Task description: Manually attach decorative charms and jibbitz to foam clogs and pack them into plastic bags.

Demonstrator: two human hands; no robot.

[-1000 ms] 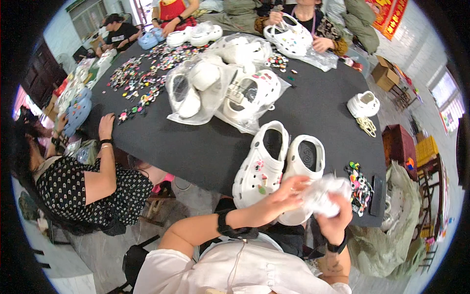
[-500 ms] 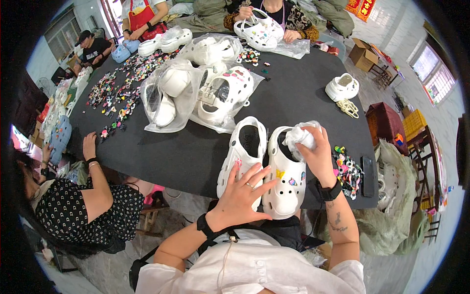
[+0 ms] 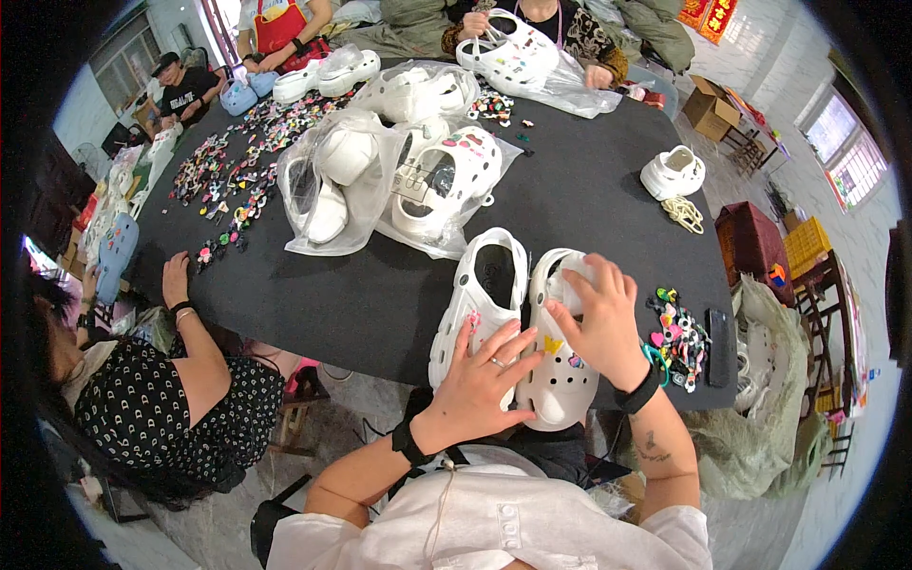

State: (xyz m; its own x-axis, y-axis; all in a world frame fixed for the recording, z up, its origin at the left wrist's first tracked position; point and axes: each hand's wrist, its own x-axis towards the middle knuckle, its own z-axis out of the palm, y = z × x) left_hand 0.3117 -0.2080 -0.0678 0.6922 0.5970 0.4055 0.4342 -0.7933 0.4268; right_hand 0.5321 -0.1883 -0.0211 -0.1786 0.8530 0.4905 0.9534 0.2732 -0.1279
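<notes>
Two white clogs with colourful charms stand side by side at the table's near edge, toes toward me. My left hand [image 3: 483, 375] lies with fingers spread across the fronts of the left clog [image 3: 463, 302] and the right clog [image 3: 554, 397]. White crumpled stuffing [image 3: 562, 293] sits in the foot opening of the right clog. Over it is my right hand [image 3: 603, 318], fingers apart and thumb reaching down to the clog, partly hiding the stuffing. A yellow charm [image 3: 551, 347] shows on the right clog between my hands.
Loose charms [image 3: 678, 332] and a black slab-shaped object [image 3: 721, 348] lie to the right. Beyond are bagged white clogs [image 3: 328, 214] and a white clog [image 3: 673, 173] beside beige cords [image 3: 682, 215]. A person's hand [image 3: 177, 278] rests on the table's left edge; other people are across the table.
The white stuffing has gone from my right hand's grasp above the right clog down into its opening. My right hand's fingers have spread. My left hand stays across the clogs.
</notes>
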